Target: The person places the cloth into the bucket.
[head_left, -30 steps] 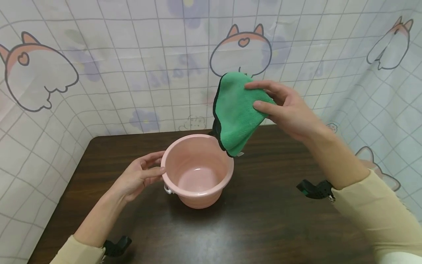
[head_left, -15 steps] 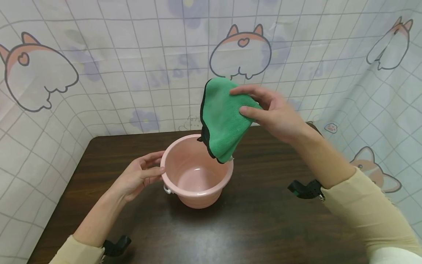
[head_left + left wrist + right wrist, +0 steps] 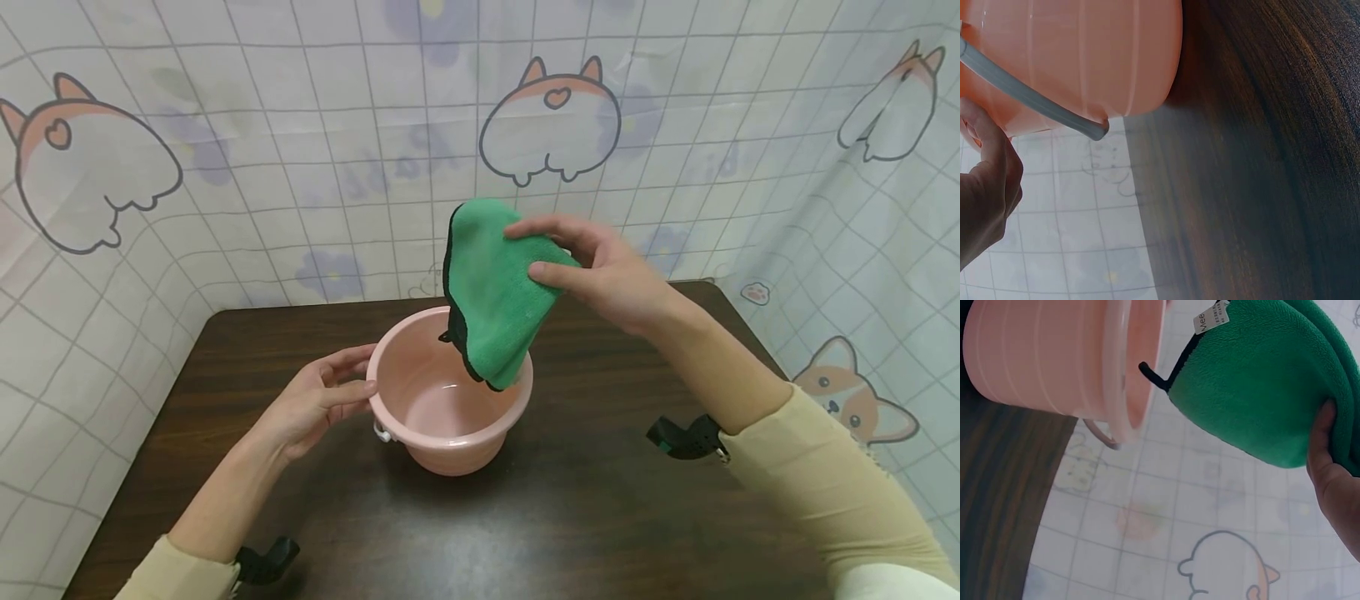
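In the head view, the left hand pinches the rim of the pink bucket, which stands upright on the brown table, just right of that hand. The right hand pinches the green cloth between thumb and fingers; the cloth droops left of that hand, over the bucket's mouth. It looks light, soft and limp, hard to damage, so a pinch through its folded layers should hold well. In the left wrist view, the grey handle lies along the bucket's wall, near the left fingers but apart from them; the smooth plastic seems stiff, light and somewhat slippery, making the rim the surer hold. In the right wrist view, one digit presses along the plush pile; the white tag and black loop sit away from that hand, towards the bucket. Whether the loop dips below the rim, I cannot tell.
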`<state>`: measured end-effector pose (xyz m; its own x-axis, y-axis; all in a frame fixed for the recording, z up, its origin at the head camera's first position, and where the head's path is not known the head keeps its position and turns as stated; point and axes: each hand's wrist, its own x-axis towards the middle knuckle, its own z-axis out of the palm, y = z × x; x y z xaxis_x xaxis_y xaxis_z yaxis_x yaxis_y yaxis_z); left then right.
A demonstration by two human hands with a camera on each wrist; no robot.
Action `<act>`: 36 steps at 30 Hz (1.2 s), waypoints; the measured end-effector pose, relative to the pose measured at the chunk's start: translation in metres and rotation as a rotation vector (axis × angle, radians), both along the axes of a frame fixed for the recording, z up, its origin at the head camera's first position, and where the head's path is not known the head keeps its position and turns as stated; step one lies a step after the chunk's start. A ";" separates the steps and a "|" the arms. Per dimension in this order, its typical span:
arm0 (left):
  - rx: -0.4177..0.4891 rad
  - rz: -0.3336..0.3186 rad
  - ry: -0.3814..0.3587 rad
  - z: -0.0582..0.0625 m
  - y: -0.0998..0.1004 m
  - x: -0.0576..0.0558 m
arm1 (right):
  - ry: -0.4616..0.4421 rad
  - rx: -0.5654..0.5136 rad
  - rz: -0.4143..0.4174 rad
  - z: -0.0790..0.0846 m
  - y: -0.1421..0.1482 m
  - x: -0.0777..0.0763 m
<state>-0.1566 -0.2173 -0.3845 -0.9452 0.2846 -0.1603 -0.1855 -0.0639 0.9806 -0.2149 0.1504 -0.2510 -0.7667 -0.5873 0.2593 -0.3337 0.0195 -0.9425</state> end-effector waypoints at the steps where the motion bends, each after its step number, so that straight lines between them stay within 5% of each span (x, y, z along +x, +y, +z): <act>1: -0.004 0.003 -0.003 0.000 0.000 0.000 | 0.002 0.008 0.005 -0.001 0.000 0.000; 36: -0.029 0.005 0.012 0.001 0.000 0.002 | -0.068 0.171 0.107 -0.048 -0.023 -0.007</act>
